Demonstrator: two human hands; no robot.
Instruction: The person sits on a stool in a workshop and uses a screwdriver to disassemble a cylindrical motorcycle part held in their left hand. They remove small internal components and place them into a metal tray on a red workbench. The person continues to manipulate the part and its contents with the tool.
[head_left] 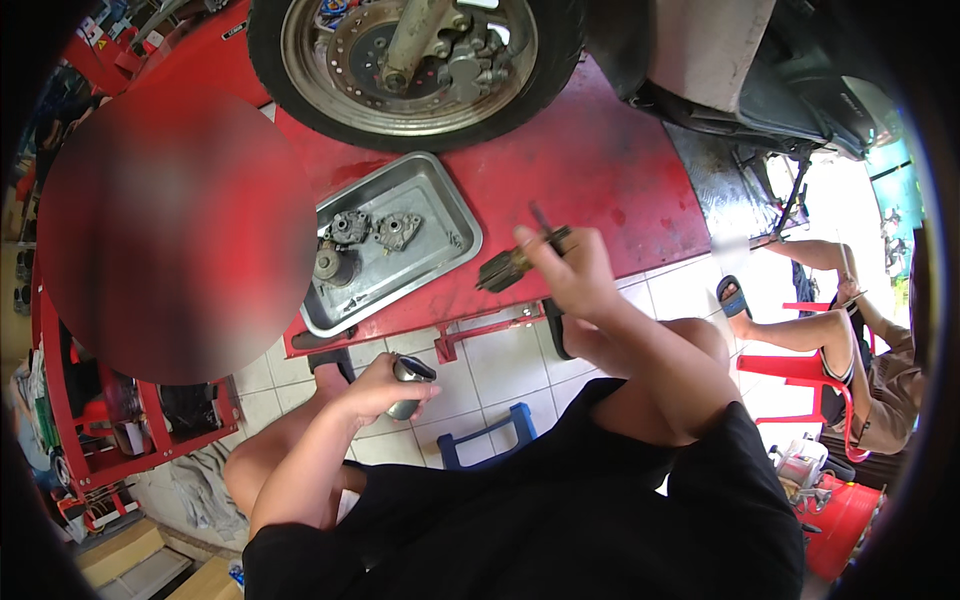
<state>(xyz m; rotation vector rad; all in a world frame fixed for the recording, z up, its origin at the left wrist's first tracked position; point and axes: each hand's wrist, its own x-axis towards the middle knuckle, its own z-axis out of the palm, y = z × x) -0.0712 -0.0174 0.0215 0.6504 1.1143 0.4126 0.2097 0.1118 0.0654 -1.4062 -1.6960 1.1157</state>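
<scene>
My left hand is wrapped round a short hollow metal cylinder, like a motor housing, its dark open end showing; it is held above the floor in front of the bench. Over the red bench top, my right hand grips a motor armature, a dark ribbed core with a thin shaft sticking out past the fingers. Between and beyond my hands lies a shallow metal tray. In it sit two grey metal castings, a round metal part and several small screws.
A scooter's front wheel stands at the bench's far side. A red tool cart is at the left, and a blue stool below me. At the right another person sits on a red chair. A blurred disc hides the upper left.
</scene>
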